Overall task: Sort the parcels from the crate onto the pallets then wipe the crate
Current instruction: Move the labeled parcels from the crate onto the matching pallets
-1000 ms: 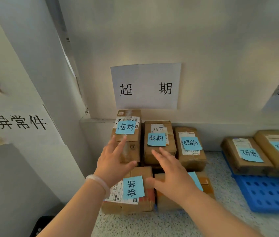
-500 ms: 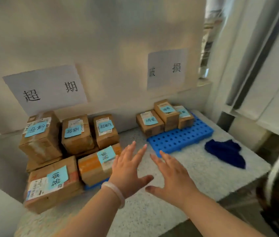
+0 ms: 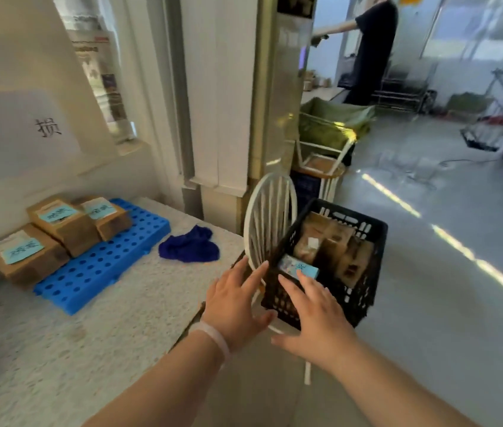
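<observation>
Both spread and empty, the right hand (image 3: 315, 318) reaches nearer than the left hand (image 3: 234, 306) to the blue-labelled cardboard parcel (image 3: 298, 268), which lies directly ahead in the black perforated plastic crate (image 3: 364, 291).

Parcels (image 3: 330, 245) in the crate (image 3: 370, 266) a brown blur (wall sign (image 3: 12, 134) cut by left edge)

The desk (image 3: 114, 318) looks like speckled stone, matt. The pallet (image 3: 99, 266) is smooth blue plastic. On it, the parcels (image 3: 68, 232) are matt brown cardboard with paper labels (image 3: 20, 251). The cloth (image 3: 190, 249) is soft dark-blue fabric. The crate (image 3: 364, 272) is black plastic, the floor (image 3: 459, 303) glossy.
</observation>
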